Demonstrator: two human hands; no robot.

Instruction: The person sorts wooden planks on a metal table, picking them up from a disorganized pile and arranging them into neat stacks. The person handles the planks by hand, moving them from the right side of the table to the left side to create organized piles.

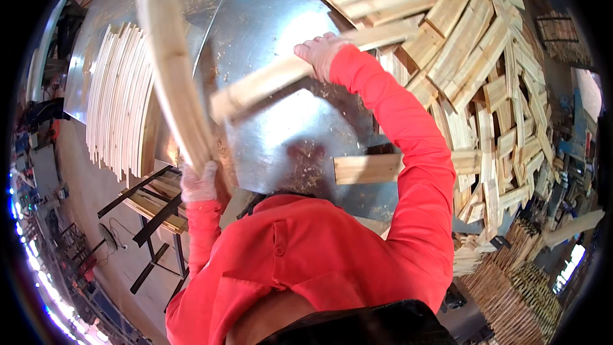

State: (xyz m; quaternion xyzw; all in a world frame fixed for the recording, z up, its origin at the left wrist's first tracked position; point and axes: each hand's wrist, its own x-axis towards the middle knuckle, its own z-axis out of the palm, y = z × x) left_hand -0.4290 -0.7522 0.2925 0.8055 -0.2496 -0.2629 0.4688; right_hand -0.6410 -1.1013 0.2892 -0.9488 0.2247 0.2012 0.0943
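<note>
My left hand [199, 184] is closed round the near end of a light wooden board [171, 64]. That board stretches away from me and is blurred at its far end. Out over the shiny metal table [255, 153], my right hand [320, 54] grips a second wooden board [258, 89] from above, its fingers curled over the edge. This one slants across the table, its left end close to the first board. Just left of the first board, a neat row of thin boards [118, 99] stands side by side on the table.
A large jumbled heap of boards [469, 51] covers the right side. One board [367, 170] juts from it toward the table's near edge. At lower left stands a black metal frame [159, 220] with boards on it. Stacked timber [511, 281] lies at lower right.
</note>
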